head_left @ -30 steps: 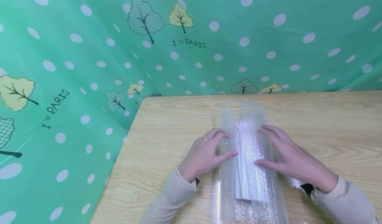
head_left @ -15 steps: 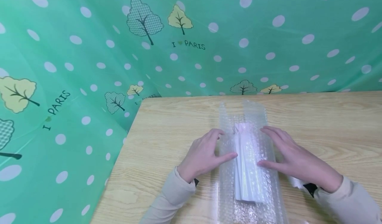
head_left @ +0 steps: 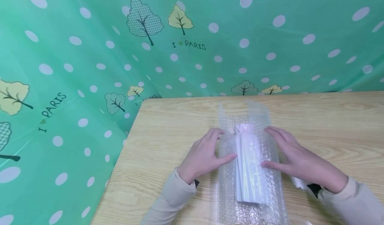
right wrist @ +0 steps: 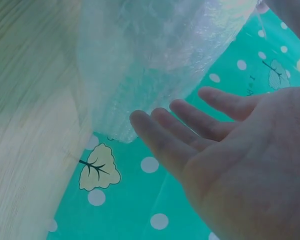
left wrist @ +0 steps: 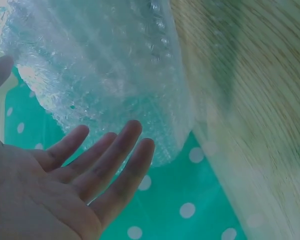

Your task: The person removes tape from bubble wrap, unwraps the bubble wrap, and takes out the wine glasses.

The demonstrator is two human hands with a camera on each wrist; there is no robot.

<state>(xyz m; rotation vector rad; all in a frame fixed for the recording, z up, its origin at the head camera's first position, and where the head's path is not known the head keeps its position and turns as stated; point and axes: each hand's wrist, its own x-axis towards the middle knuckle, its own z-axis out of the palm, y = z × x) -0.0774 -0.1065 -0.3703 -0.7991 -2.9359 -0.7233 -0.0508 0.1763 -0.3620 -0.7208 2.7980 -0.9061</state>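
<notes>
A sheet of bubble wrap (head_left: 226,185) lies lengthwise on the table, its long sides folded inward. On it rests a long white ribbed object (head_left: 250,171), with a ruffled, pinkish far end. My left hand (head_left: 204,156) is at the wrap's left side, fingers spread and thumb over the folded edge. On the opposite side my right hand (head_left: 295,158) has its fingertips and thumb right at the right flap. Both wrist views show relaxed, fairly straight fingers beside the bubble wrap (left wrist: 105,65), with neither hand curled round anything.
The wood-grain table (head_left: 162,135) extends to both sides. A green polka-dot cloth (head_left: 210,51) with tree prints hangs behind it and along the left. Partly hidden under the right wrist is a small whitish piece (head_left: 298,182).
My hands have drawn slightly apart, the right moving rightward and the left a little leftward. The bubble wrap's flaps have spread wider, showing more of the white ribbed object.
</notes>
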